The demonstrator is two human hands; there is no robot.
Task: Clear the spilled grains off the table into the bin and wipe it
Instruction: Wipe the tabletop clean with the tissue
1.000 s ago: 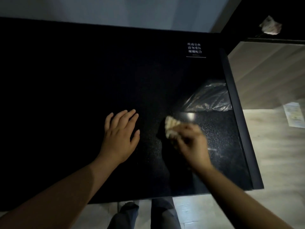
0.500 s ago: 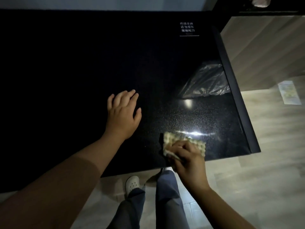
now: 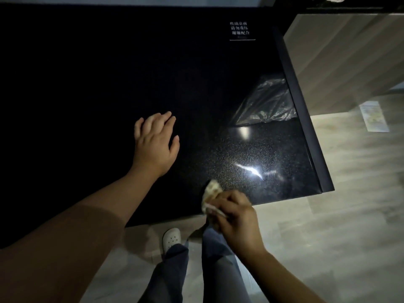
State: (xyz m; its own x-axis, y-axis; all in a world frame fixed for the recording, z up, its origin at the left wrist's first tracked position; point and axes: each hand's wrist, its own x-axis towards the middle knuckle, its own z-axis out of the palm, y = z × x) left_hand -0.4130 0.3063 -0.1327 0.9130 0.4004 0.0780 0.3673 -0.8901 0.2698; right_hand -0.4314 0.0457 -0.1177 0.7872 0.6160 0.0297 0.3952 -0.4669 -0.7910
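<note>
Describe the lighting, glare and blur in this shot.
Head view: dim overall; the left half of the table is near-black; glare streaks shine just beyond the cloth in the right hand; the left hand is lit and sharp; wide-angle lens slants the table's right edge.

Dim scene: the black table (image 3: 87,84) sinks into darkness toward nine o'clock, white glare streaks it at four o'clock, and wide-angle edges bend.

right hand (image 3: 235,217) pulled back to table (image 3: 87,84) near edge, cloth (image 3: 211,191) bunched tighter
</note>
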